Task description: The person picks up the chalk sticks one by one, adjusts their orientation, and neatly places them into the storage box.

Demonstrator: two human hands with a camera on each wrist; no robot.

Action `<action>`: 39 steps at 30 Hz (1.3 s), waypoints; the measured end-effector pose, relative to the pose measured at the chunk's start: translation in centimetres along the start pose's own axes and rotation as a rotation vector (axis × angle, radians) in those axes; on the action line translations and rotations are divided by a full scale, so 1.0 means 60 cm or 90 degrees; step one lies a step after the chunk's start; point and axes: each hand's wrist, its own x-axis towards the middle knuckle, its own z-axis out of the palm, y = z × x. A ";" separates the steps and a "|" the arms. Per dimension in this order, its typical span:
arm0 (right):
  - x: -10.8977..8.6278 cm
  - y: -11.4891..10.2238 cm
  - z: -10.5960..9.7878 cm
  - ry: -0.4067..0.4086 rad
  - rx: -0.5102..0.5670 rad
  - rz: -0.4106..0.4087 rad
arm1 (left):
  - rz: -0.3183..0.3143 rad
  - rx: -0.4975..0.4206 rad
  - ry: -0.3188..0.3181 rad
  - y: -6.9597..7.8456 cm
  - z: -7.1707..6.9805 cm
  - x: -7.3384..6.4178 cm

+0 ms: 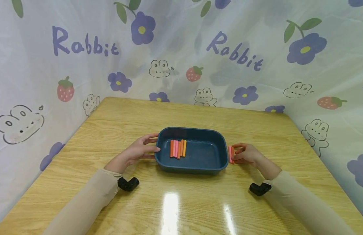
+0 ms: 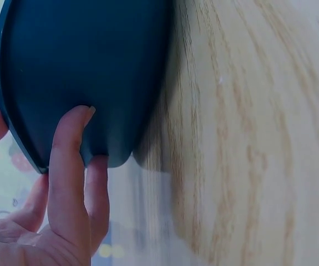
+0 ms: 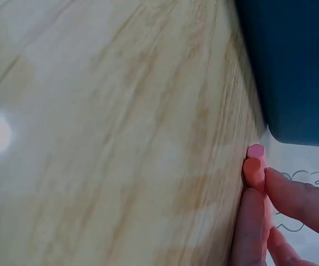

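Note:
A dark blue rectangular bin (image 1: 191, 170) stands on the table. At its left end, my left hand (image 1: 137, 151) touches the outer wall and rim with spread fingers, as the left wrist view also shows. Inside, on the left, several chalk-like sticks (image 1: 178, 149) in orange, pink and yellow lie side by side. Beyond the bin's right end, my right hand (image 1: 247, 154) pinches an orange chalk-like stick (image 3: 253, 173) together with a pink one (image 3: 256, 150) beside it. Fingers cover part of both sticks, which are low at the tabletop.
The wood-grain table (image 1: 125, 114) extends around the bin on all sides. A pale curtain (image 1: 181, 42) printed with rabbits, flowers and strawberries hangs behind and beside it. A black angled piece sits at each wrist, and lamp glare shines on the front of the table.

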 end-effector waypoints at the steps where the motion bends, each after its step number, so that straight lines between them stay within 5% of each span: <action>1: 0.000 0.000 0.001 0.001 -0.006 -0.006 | 0.001 0.001 0.000 0.001 0.000 0.000; 8: -0.005 0.001 0.001 -0.006 0.014 -0.043 | 0.003 0.003 0.000 0.001 0.001 -0.001; 25: -0.026 -0.019 -0.016 -0.099 0.283 -0.024 | 0.003 0.000 -0.001 -0.001 -0.001 -0.001; 39: -0.033 -0.051 -0.009 -0.111 0.331 -0.031 | -0.001 -0.001 0.002 0.002 0.001 -0.001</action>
